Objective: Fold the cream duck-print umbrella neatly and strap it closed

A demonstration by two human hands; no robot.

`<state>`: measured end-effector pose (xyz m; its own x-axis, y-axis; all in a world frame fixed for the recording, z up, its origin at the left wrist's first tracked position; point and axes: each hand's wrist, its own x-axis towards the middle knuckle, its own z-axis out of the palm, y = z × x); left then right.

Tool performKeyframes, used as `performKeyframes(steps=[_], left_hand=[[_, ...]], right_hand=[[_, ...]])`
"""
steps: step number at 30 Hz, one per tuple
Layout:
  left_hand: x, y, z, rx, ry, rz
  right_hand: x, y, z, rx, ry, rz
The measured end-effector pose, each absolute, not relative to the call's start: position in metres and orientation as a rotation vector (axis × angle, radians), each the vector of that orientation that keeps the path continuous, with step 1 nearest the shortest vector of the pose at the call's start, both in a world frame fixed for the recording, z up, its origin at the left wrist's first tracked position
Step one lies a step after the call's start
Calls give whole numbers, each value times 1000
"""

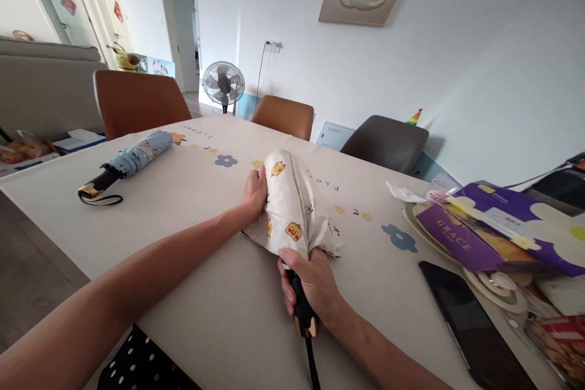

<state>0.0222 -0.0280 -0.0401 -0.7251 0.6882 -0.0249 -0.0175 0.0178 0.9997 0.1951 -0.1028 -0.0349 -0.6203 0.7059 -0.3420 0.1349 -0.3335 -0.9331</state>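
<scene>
A cream folding umbrella [292,201] with yellow cartoon figures lies over the table in front of me, its canopy collapsed but loose. My right hand [315,286] is closed around the top of its black handle, which has a gold-coloured end and a black strap hanging toward me. Against the left side of the canopy rests my left hand [256,195], fingers curled at the fabric and partly hidden behind it. To the left lies a blue folding umbrella [141,155], furled, with a black and gold handle and a wrist strap.
The pale table [192,244] has printed flowers. On the right are a black phone [475,323], a purple box [479,231] and plates beneath it. Brown chairs [141,100] and a grey chair [384,143] stand at the far edge; a fan [223,82] is behind. Black polka-dot fabric [144,362] shows below.
</scene>
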Motion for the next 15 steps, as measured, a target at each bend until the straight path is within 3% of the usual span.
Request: performKeyframes(steps=[8,15], left_hand=[[29,-37,-13,968,1884,1938],[69,-65,-1,957,1421,1529]], right_hand=[[196,-93,-37,-1200,-1505,1879],[194,-96,-30,-1233,-1603,1789]])
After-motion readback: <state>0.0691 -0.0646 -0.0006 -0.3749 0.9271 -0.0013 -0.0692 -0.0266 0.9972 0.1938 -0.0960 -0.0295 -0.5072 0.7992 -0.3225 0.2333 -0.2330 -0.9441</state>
